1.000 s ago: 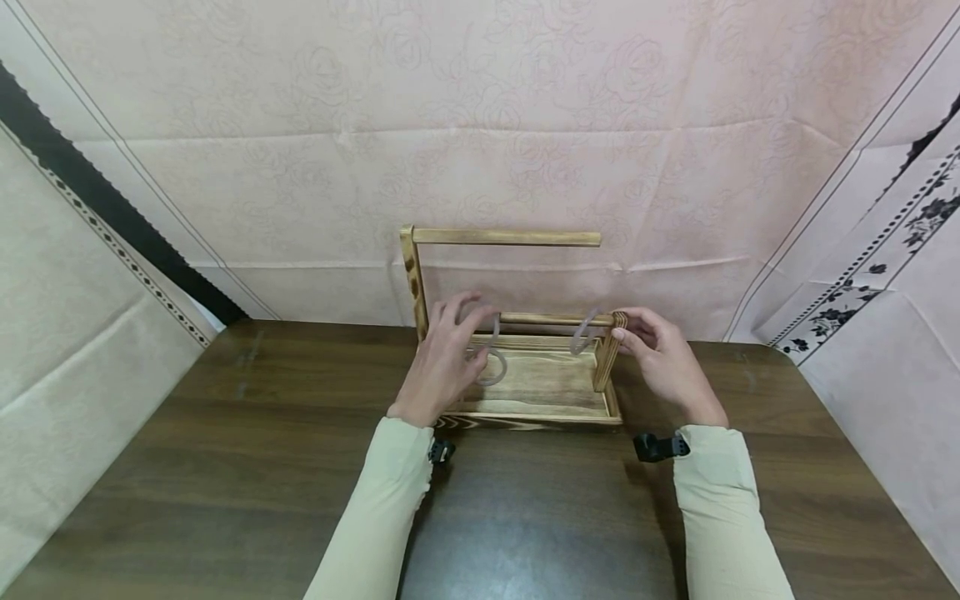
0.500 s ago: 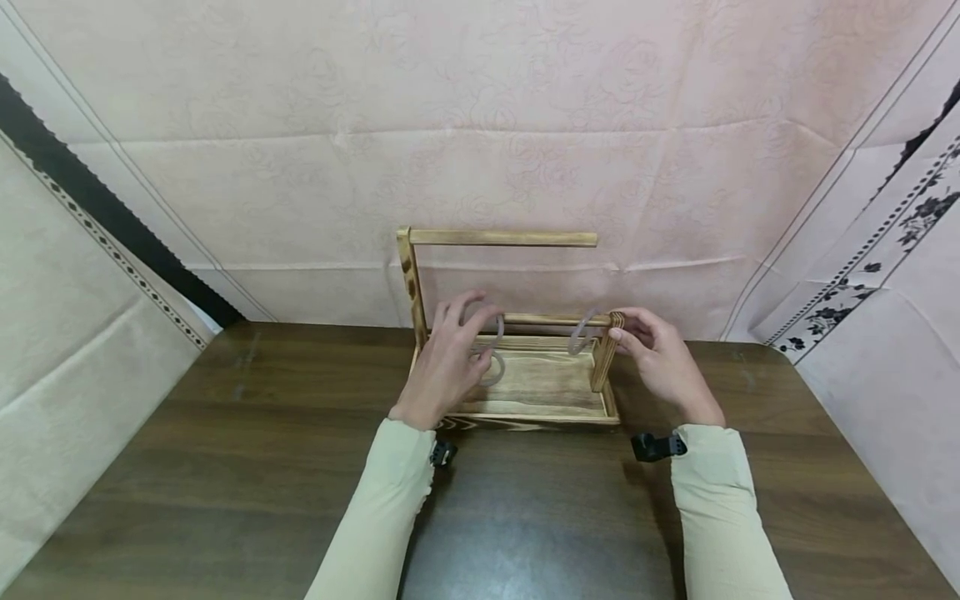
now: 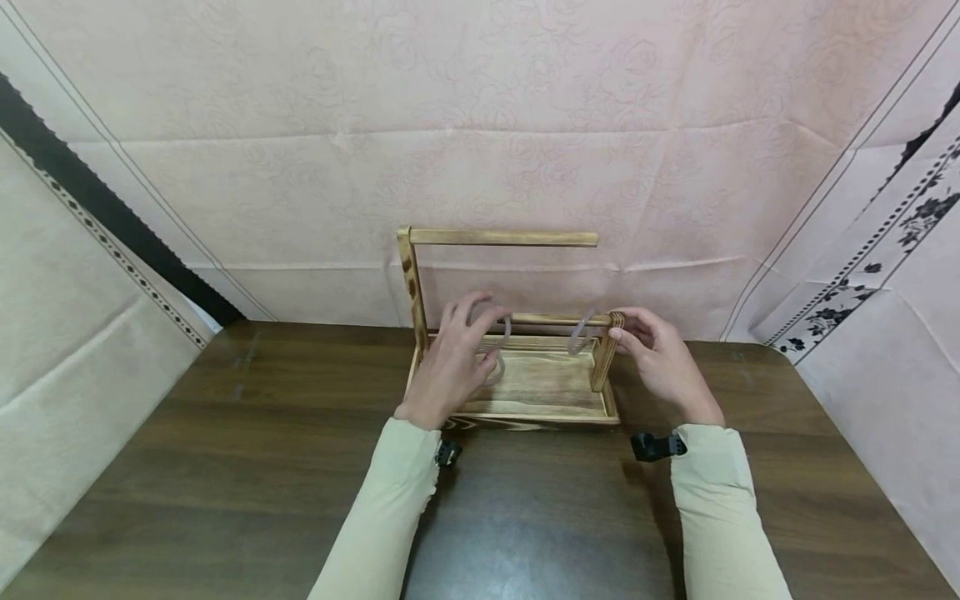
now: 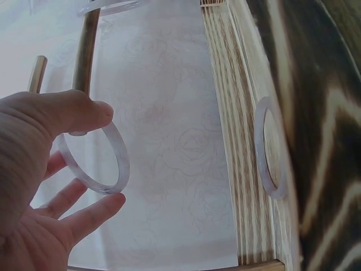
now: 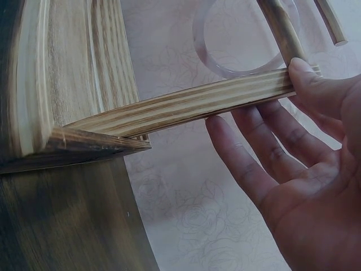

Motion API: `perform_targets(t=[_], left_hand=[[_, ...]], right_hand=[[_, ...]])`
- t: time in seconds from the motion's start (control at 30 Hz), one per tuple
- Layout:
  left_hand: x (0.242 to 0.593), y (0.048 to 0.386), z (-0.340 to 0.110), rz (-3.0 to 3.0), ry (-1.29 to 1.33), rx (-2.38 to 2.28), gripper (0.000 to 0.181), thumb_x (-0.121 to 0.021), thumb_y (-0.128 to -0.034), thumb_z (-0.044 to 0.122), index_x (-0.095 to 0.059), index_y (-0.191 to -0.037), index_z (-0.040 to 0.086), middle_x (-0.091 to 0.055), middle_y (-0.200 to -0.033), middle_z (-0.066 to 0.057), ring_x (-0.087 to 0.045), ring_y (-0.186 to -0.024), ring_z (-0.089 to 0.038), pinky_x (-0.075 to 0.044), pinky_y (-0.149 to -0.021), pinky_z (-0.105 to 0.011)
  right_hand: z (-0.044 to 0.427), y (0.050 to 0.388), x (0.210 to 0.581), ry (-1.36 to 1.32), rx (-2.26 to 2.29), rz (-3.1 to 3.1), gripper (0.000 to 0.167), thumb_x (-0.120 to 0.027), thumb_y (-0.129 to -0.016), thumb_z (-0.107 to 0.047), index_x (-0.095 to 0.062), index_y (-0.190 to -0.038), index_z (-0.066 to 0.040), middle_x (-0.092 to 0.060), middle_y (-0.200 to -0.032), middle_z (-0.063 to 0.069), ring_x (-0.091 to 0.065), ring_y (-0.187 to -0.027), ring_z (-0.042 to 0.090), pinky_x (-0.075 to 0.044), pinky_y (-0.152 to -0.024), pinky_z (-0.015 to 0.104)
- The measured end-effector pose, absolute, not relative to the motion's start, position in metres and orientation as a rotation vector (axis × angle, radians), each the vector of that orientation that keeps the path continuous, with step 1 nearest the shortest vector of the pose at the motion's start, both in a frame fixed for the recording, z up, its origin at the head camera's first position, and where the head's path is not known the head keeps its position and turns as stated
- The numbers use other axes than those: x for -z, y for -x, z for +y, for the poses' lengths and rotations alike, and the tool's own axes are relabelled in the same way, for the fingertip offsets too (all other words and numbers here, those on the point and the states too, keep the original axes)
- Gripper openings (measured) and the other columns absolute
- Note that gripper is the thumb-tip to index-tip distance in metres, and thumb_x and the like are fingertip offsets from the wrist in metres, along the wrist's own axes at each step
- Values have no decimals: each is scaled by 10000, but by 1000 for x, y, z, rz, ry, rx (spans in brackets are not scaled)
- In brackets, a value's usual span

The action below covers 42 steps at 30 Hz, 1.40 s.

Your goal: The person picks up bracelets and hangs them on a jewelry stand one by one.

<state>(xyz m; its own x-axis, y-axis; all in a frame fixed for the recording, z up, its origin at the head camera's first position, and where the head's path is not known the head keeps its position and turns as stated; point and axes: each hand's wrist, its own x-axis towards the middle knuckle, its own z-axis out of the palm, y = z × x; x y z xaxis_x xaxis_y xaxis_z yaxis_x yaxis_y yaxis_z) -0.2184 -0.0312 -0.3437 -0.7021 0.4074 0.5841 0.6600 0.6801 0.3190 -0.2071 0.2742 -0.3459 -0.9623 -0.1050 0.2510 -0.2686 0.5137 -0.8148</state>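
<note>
A small wooden display stand has a shallow tray (image 3: 555,385), with a lower rod (image 3: 543,319) above its back. My left hand (image 3: 457,350) holds a pale, translucent bangle (image 4: 123,153) by its edge at the rod's free left end. In the left wrist view the rod's end appears within the ring. My right hand (image 3: 663,358) pinches the top of the short right post (image 5: 214,101), where the rod joins it. A second bangle (image 5: 199,34) hangs on the rod near this post. Another bangle (image 4: 260,141) lies in the tray, partly hidden by my left hand in the head view.
A taller left post (image 3: 410,279) carries an upper rod (image 3: 510,238) with a free right end. The stand sits near the far edge of the dark wooden table (image 3: 225,450). Patterned pale cloth (image 3: 480,167) hangs behind.
My left hand has shifted slightly to the right with the bangle, covering more of the ring in the tray. The right hand stays on the post.
</note>
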Motion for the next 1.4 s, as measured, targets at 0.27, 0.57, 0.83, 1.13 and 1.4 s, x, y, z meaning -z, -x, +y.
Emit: perform_targets(t=[0.27,0.57,0.83,1.13,1.4], left_hand=[[343,219,-29,-2409,845,721,538,-784,-870,40,-598,-1350,195,-439,-1525,-80,-434,-1356,-312,-575,-942,-390],[344,219,-25,-2418,855,716,541,-778,-876,49,-590,-1357,211,-432,-1531,-71,-422,-1379,-305,-581,-934,-388],[344,219,-22,-2414,856,716,586,-789,-840,16,-593,-1358,208,-460,-1521,-110,-444,-1369,-310,-585,-922,-391],[344,218,-18,-2427,859,723,605,-792,-822,-2,-587,-1354,200,-450,-1525,-114,-437,-1386,-322,-587,-931,-388],[344,218,-13,-2448,867,733,629,-797,-815,4,-578,-1373,195,-430,-1545,-107,-441,-1380,-317,-573,-965,-390]], right_hand=[[275,208,347,-327,-1468,-2578,351,-525,-1070,-163,-533,-1377,8,-642,-1288,235,-652,-1172,363,-572,-952,305],[276,208,348,-322,-1450,-2576,353,-525,-1071,-168,-536,-1378,5,-647,-1282,233,-661,-1145,360,-560,-971,399],[275,210,349,-335,-1419,-2565,325,-535,-1065,-149,-555,-1340,22,-659,-1239,234,-663,-1021,82,-581,-931,332],[274,210,348,-336,-1442,-2568,319,-538,-1063,-146,-558,-1336,18,-659,-1236,234,-660,-1020,75,-576,-918,256],[275,209,347,-330,-1450,-2574,328,-535,-1066,-160,-555,-1343,13,-658,-1248,228,-659,-1026,77,-575,-930,277]])
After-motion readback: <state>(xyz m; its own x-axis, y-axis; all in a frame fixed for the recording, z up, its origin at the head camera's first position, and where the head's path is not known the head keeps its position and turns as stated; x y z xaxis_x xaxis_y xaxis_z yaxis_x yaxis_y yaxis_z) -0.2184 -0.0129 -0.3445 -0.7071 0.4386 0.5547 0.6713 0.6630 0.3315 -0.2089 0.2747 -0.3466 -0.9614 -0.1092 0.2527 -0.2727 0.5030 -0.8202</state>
